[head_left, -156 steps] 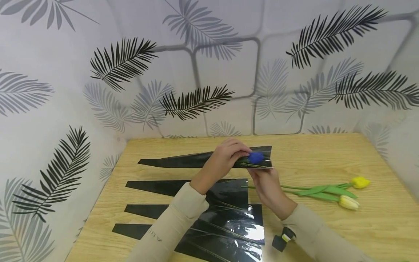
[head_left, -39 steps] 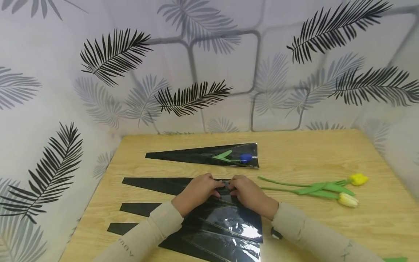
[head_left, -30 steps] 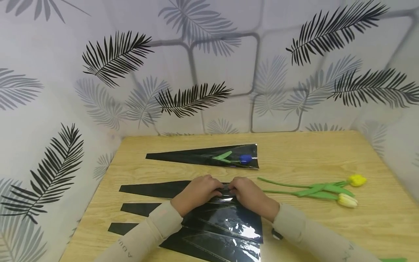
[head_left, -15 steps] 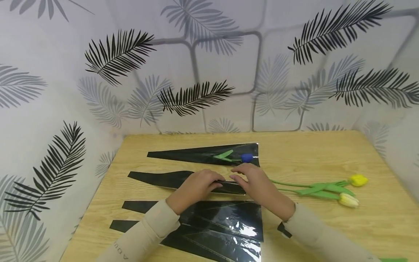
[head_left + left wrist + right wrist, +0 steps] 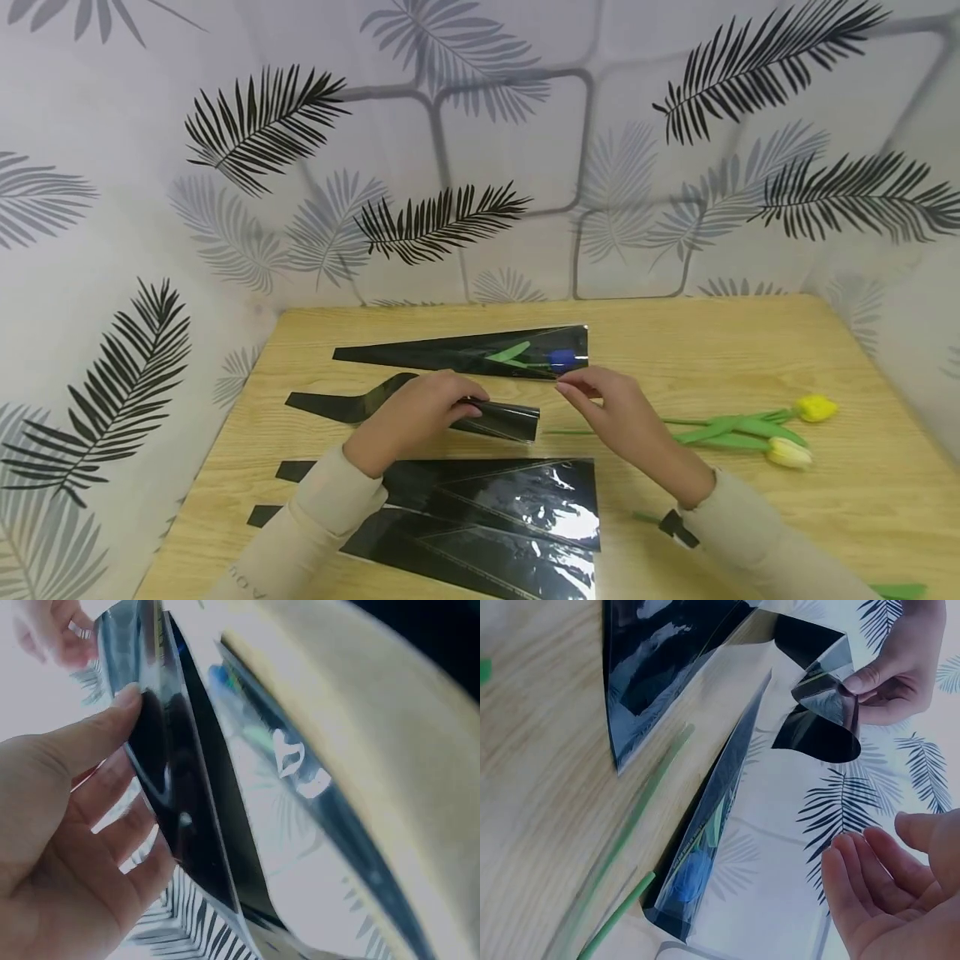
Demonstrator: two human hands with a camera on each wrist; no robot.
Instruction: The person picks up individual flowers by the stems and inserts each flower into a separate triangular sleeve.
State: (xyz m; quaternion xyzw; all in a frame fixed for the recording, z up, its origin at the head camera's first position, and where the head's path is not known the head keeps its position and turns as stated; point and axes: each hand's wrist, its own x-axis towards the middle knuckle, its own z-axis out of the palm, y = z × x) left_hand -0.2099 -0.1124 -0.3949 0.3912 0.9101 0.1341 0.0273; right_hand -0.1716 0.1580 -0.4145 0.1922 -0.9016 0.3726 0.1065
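My left hand [image 5: 427, 408] pinches a black, glossy flower sleeve [image 5: 502, 421] between thumb and fingers, lifted and curled over the table. In the left wrist view the thumb lies on the film, and the sleeve [image 5: 187, 810] gapes along one side. My right hand [image 5: 626, 417] is just right of the sleeve's wide end; the right wrist view shows its relaxed fingers [image 5: 855, 870] holding nothing. Behind both hands lies another black sleeve [image 5: 420, 354] with a blue tulip [image 5: 561, 360] and green leaf inside. A yellow tulip [image 5: 816, 408] and a pale yellow tulip [image 5: 789, 452] lie to the right.
Two flat black sleeves, one farther [image 5: 517, 492] and one nearer [image 5: 480, 546], lie in front, partly under my left forearm. Green stems [image 5: 712, 423] run toward my right hand. A bit of green leaf [image 5: 896, 591] shows at the lower right. A patterned wall stands behind the wooden table [image 5: 712, 350].
The sleeve with the blue tulip, earlier in my hands, now lies at the back. Both hands picked at a second sleeve; my left lifted it, and my right let go and moved right.
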